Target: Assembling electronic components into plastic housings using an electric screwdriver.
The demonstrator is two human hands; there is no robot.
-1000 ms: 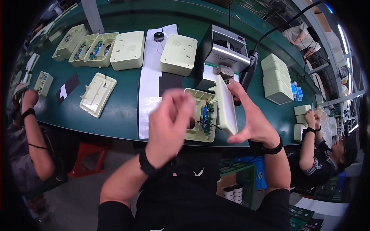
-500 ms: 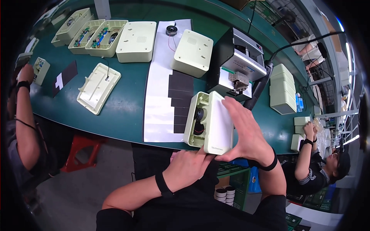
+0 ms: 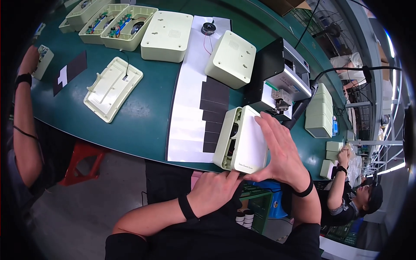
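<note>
At the table's front edge stands a cream plastic speaker box [image 3: 221, 143], tilted on its side. Its front cover [image 3: 250, 145] with a white panel lies nearly against it, and a narrow gap runs along their left side. Dark round parts show inside that gap. My right hand [image 3: 284, 158] grips the cover, fingers along its upper right edge and thumb at the lower corner. From below, my left hand [image 3: 213, 194] presses its fingertips against the lower edge of box and cover; part of those fingers is hidden.
A black-and-silver machine [image 3: 281, 82] stands just beyond the box. Closed housings [image 3: 167, 37], open housings with circuit boards [image 3: 125, 31], a loose cover [image 3: 113, 89] and a wired speaker [image 3: 208, 28] lie across the green table [image 3: 143, 125]. Co-workers' hands [image 3: 29, 60] appear at both sides.
The cover has come closer to the box, narrowing the gap and hiding more of the inside. Both hands stay on it. The whole view has shifted slightly.
</note>
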